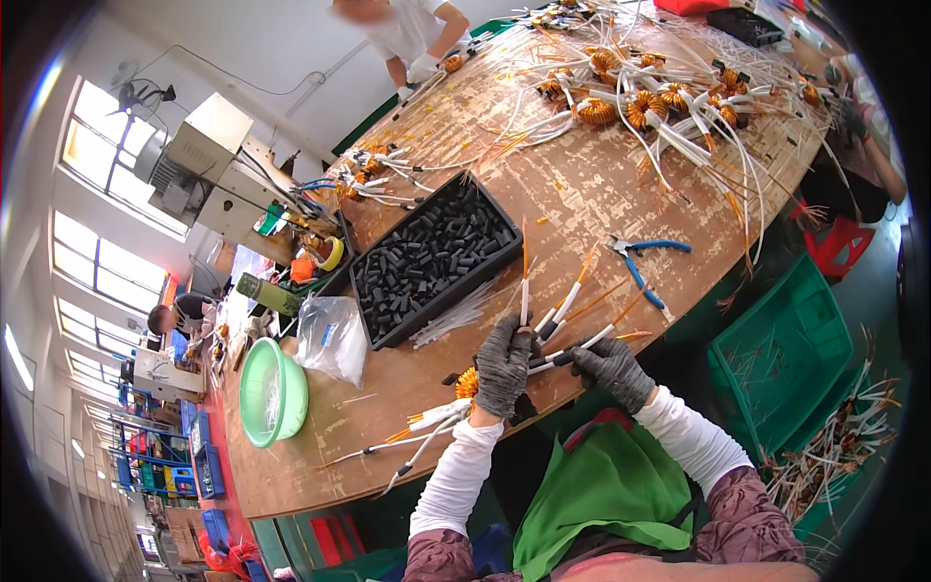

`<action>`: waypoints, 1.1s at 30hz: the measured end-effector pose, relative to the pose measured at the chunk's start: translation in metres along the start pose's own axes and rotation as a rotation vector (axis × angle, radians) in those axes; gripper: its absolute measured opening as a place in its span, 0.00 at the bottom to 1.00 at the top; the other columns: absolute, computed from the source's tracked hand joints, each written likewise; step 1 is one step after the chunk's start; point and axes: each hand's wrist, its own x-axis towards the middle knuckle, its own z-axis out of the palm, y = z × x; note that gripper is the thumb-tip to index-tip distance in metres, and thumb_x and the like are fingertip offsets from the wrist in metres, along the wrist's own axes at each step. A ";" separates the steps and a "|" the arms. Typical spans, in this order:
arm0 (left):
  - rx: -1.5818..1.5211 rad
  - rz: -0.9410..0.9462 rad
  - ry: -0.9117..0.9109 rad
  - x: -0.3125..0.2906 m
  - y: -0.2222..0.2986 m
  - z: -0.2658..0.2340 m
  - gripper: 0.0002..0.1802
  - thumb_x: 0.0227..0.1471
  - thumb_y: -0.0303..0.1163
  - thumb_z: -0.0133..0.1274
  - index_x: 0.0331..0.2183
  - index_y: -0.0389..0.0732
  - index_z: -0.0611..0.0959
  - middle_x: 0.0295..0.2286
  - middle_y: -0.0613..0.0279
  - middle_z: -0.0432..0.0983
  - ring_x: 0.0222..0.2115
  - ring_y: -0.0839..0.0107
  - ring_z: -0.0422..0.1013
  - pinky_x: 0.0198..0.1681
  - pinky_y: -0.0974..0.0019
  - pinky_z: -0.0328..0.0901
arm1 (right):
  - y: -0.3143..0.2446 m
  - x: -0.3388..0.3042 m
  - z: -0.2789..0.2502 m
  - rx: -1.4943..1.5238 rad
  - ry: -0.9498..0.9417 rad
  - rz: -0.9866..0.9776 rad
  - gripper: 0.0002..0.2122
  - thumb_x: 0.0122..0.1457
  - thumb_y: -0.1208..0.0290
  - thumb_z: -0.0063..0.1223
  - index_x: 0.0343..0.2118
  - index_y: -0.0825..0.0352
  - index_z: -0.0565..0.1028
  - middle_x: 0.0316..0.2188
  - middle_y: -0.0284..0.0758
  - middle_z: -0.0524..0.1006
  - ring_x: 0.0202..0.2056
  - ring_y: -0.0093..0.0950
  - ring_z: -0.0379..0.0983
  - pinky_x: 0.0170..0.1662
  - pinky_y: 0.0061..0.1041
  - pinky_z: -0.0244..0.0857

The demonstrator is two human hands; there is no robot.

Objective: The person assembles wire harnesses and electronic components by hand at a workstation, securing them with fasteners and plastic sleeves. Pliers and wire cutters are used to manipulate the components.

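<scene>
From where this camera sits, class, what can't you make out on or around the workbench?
Head view, all:
Copper-wound coil: partly hidden by the gloved left hand.
Black tray: floor covered by black tubular pieces.
Co-worker at top: head blurred, cut by the picture's edge.
Light-green bowl: contents too small to identify.

Bright room here: windows [92, 126] far left of your fingers [525, 341] glare white. You're getting even, clear light on the table [572, 199] around them, dark shade below, under its edge. Beyond them, a person's head [365, 10] smears to blur; far outward, straight lines bow toward the black rim.
</scene>
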 end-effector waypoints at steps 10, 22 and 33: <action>-0.214 -0.171 0.161 0.008 -0.003 0.002 0.12 0.55 0.33 0.45 0.39 0.37 0.74 0.23 0.67 0.70 0.22 0.81 0.66 0.25 0.76 0.64 | 0.013 -0.019 0.002 -0.017 0.003 -0.041 0.10 0.56 0.67 0.48 0.34 0.67 0.77 0.18 0.27 0.72 0.15 0.15 0.65 0.18 0.14 0.60; 0.408 0.347 0.039 0.010 0.012 -0.069 0.11 0.49 0.31 0.50 0.35 0.36 0.77 0.27 0.53 0.74 0.30 0.61 0.71 0.36 0.64 0.64 | 0.008 -0.030 0.003 0.028 0.071 0.038 0.11 0.57 0.66 0.46 0.37 0.68 0.73 0.21 0.28 0.72 0.19 0.16 0.66 0.23 0.14 0.60; 1.470 -0.124 -0.315 0.062 -0.029 -0.123 0.17 0.40 0.36 0.51 0.36 0.45 0.78 0.29 0.52 0.77 0.31 0.56 0.73 0.34 0.57 0.67 | 0.026 -0.036 0.000 0.013 0.070 0.076 0.07 0.54 0.70 0.48 0.32 0.68 0.73 0.18 0.28 0.69 0.19 0.16 0.64 0.22 0.14 0.57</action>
